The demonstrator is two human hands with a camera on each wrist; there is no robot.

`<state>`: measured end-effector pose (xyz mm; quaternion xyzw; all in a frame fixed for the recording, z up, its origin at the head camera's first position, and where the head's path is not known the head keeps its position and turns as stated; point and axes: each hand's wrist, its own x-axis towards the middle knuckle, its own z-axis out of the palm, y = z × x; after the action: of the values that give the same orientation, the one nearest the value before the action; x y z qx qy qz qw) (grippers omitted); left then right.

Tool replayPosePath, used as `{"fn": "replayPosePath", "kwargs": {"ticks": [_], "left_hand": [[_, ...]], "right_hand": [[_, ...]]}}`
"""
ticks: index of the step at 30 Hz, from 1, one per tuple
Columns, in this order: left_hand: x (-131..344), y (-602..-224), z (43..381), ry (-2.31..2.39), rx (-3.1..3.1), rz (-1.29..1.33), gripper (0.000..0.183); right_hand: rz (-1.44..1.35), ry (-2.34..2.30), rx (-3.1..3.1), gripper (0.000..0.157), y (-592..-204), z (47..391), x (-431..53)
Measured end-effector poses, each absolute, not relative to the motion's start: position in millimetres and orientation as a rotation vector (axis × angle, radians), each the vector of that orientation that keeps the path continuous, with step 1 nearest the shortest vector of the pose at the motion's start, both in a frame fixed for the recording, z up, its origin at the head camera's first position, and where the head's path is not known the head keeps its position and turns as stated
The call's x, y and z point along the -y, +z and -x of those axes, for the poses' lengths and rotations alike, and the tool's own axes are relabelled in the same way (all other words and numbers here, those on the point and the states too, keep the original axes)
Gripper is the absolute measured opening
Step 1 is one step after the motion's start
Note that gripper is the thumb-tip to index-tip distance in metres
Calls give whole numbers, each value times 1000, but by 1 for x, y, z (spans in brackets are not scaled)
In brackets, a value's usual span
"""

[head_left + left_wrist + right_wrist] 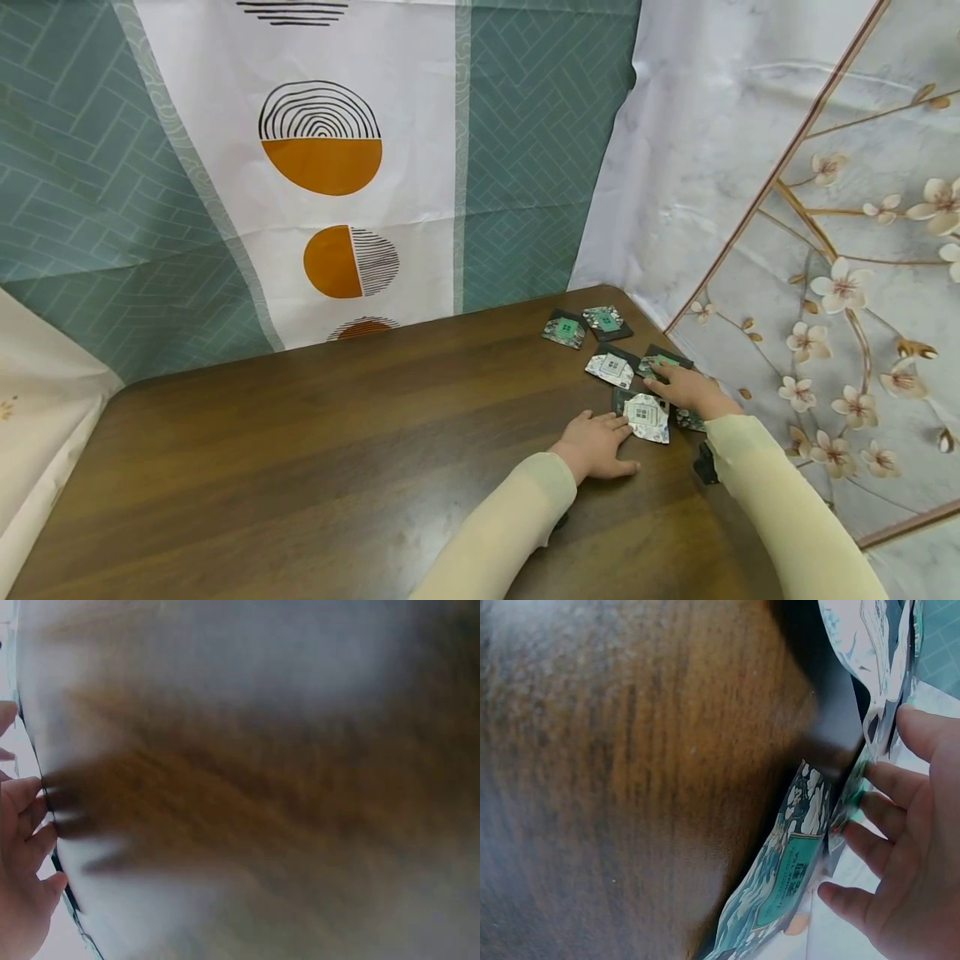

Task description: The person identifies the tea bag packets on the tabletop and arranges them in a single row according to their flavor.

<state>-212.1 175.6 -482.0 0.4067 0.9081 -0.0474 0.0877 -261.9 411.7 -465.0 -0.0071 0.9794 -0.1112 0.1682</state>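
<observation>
My left hand [596, 446] lies flat with fingers spread, its fingertips at the left edge of a white-patterned sachet [648, 418]. My right hand [692, 390] rests with extended fingers on a green-labelled sachet [663, 359], partly covering it. Just below the right hand, another green-labelled sachet [690, 420] shows in part; the right wrist view has a teal-labelled sachet [780, 877] beside the fingers. A second white sachet [611, 367] lies farther back. Behind it are two more green-labelled sachets, one at left [564, 330] and one at right [608, 322].
The brown wooden table [300, 450] stretches away to the left. A patterned curtain [405, 167] hangs along its back edge. At the right stands a floral-printed wall covering [862, 292], close to the table's side and the sachets.
</observation>
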Motion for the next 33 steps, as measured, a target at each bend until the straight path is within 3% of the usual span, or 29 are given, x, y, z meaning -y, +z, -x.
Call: {"fn": "replayPosePath", "kwargs": {"ticks": [33], "left_hand": [[-112, -475, 229, -186, -2655, -1383, 44]], "right_hand": [[90, -344, -2823, 70, -466, 255, -415]]}}
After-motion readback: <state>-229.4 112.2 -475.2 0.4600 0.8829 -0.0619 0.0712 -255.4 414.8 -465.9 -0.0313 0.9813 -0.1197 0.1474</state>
